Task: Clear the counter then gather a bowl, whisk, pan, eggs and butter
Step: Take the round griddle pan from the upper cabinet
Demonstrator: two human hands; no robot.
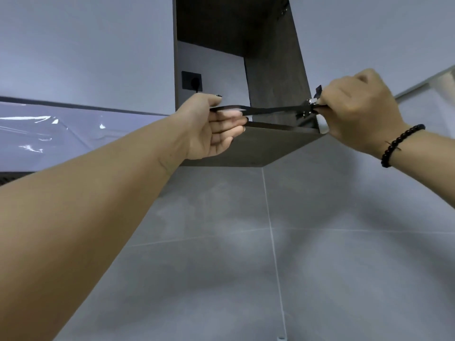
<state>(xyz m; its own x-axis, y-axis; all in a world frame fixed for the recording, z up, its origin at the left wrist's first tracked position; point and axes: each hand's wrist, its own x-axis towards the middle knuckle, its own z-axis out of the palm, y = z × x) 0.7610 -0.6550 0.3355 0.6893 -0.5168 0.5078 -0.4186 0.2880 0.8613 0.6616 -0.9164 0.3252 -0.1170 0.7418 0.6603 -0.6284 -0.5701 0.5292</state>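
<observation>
I look up at an open dark-wood wall cabinet [275,70]. Both hands hold a thin, flat black object [270,110] level at the cabinet's lower opening. It is seen edge-on, with a small metal fitting at its right end, and I cannot tell what it is. My left hand [211,126] pinches its left end, thumb on top and fingers beneath. My right hand [357,112], a black bead bracelet on its wrist, grips the right end with curled fingers. No bowl, whisk, eggs or butter is in view.
A black wall socket [192,81] sits on the cabinet's back wall. A pale hood surface covered in plastic film [49,134] lies to the left. Grey wall tiles [270,242] fill the space below, and pale cabinet fronts [86,45] flank the opening.
</observation>
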